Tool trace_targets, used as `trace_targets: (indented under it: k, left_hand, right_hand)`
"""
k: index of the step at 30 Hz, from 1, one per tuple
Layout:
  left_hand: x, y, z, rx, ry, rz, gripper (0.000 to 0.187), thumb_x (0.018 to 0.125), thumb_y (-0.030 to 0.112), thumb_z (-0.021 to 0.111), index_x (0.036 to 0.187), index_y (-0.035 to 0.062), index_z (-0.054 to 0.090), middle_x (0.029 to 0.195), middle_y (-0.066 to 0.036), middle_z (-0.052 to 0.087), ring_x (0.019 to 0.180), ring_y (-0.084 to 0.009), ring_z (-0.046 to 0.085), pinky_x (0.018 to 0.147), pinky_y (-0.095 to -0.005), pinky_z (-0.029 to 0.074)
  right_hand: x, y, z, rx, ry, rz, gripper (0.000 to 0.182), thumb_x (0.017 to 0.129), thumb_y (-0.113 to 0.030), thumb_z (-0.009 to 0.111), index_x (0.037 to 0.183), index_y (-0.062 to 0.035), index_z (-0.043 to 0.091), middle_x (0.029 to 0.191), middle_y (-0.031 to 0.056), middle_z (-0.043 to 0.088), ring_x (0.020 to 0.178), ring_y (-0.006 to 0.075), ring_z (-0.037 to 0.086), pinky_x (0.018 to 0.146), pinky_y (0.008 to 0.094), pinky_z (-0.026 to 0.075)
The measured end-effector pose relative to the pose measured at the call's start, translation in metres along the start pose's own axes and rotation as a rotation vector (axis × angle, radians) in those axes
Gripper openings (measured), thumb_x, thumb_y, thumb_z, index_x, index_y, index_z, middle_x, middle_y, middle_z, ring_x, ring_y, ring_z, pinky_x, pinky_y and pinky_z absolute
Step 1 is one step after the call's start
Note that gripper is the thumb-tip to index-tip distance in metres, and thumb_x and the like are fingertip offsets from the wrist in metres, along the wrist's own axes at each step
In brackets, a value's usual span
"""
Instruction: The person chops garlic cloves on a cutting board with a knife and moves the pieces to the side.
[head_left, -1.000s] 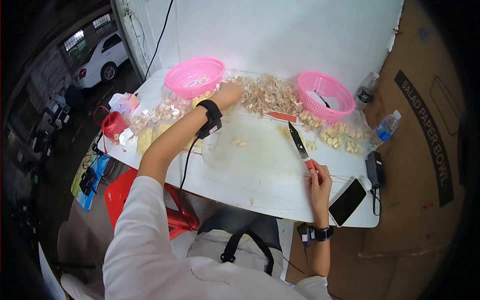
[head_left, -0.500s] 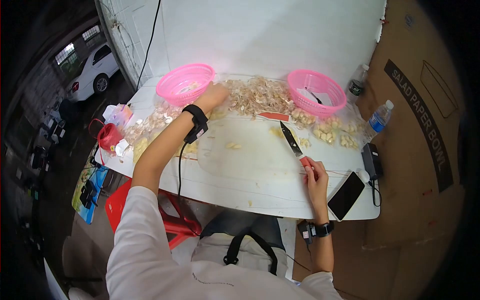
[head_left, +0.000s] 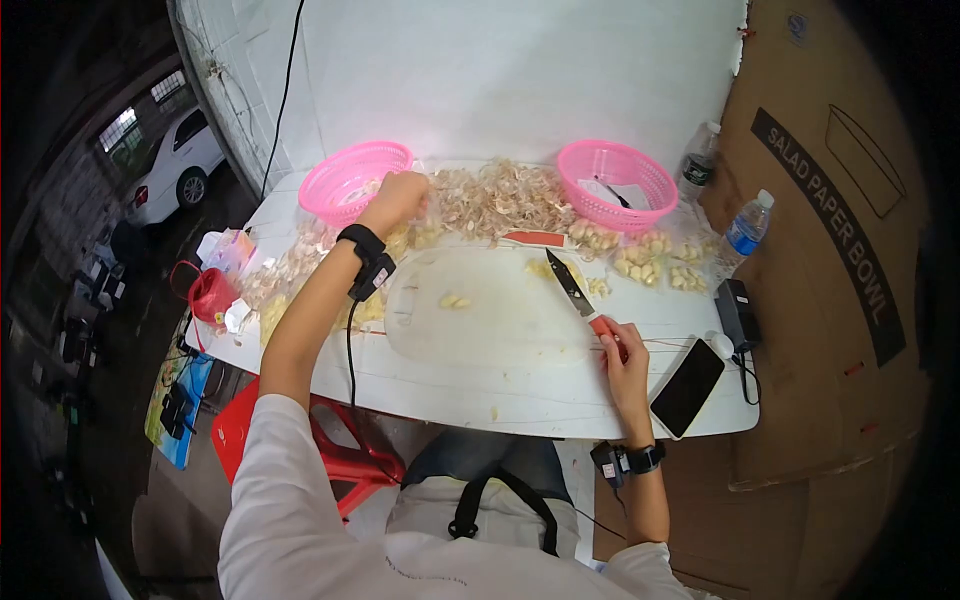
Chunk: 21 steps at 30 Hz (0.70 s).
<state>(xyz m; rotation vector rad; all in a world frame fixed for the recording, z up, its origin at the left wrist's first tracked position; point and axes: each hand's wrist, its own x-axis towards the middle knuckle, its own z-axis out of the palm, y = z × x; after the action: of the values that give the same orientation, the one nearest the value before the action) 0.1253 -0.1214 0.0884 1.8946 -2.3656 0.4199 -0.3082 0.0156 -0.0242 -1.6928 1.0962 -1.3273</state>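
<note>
My right hand [head_left: 625, 352] is wrapped round the red handle of a knife [head_left: 572, 286]. The dark blade points up and away over the right part of a pale cutting board [head_left: 480, 330]. A few garlic cloves [head_left: 455, 300] lie on the board left of its middle. My left hand [head_left: 400, 196] is at the right rim of the left pink basket [head_left: 318, 190], beside a heap of garlic skins [head_left: 500, 200]. Its fingers look curled, mostly hidden behind the hand; what they hold is not visible.
A second pink basket [head_left: 655, 205] stands at the back right, with bagged peeled cloves [head_left: 640, 265] before it. Two bottles [head_left: 745, 235], a phone [head_left: 688, 390] and a black adapter [head_left: 737, 315] are on the right. A red string roll [head_left: 212, 295] sits at the left edge.
The view has shifted slightly, moving the scene left. My left hand has shifted a little left and nearer relative to the basket. My right hand still holds the knife in much the same pose.
</note>
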Motion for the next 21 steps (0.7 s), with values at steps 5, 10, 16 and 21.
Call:
trace_targets:
  k: [5,10,16,21]
  left_hand:
    - [-0.003,-0.002,-0.023,-0.191,0.029,-0.173,0.017,0.063,0.013,0.082,0.073,0.0094,0.069,0.081,-0.012,0.071,0.079,-0.0322,0.069,0.069,-0.0434,0.052]
    - [-0.013,-0.006,-0.027,-0.196,0.171,-0.321,0.026,0.062,0.013,0.087,0.077,0.0053,0.067,0.081,-0.014,0.070,0.081,-0.0333,0.069,0.070,-0.0444,0.053]
    - [-0.023,-0.016,-0.019,-0.086,0.323,-0.433,0.024,0.065,0.015,0.084,0.075,0.0050,0.064,0.081,-0.015,0.070,0.081,-0.0356,0.069,0.070,-0.0457,0.053]
    - [-0.031,-0.001,-0.042,-0.184,0.484,-0.391,0.020,0.070,0.016,0.082,0.079,0.0027,0.071,0.079,-0.016,0.071,0.079,-0.0329,0.071,0.069,-0.0422,0.055]
  right_hand:
    - [-0.001,0.000,0.002,0.001,0.017,0.010,0.026,0.095,-0.003,0.058,0.120,0.0038,0.064,0.091,0.0057,0.054,0.062,0.0087,0.052,0.054,0.0217,0.041]
    - [-0.001,0.003,0.000,-0.066,0.002,-0.043,0.025,0.096,-0.002,0.057,0.119,0.0044,0.064,0.090,0.0061,0.055,0.061,0.0093,0.051,0.054,0.0228,0.041]
    - [-0.001,0.001,0.001,-0.009,0.019,0.014,0.026,0.096,-0.002,0.057,0.120,0.0044,0.064,0.092,0.0057,0.055,0.062,0.0089,0.052,0.053,0.0225,0.042]
    - [0.000,-0.003,0.002,0.017,0.044,0.037,0.026,0.097,-0.003,0.057,0.121,0.0044,0.064,0.093,0.0051,0.055,0.063,0.0082,0.053,0.054,0.0217,0.042]
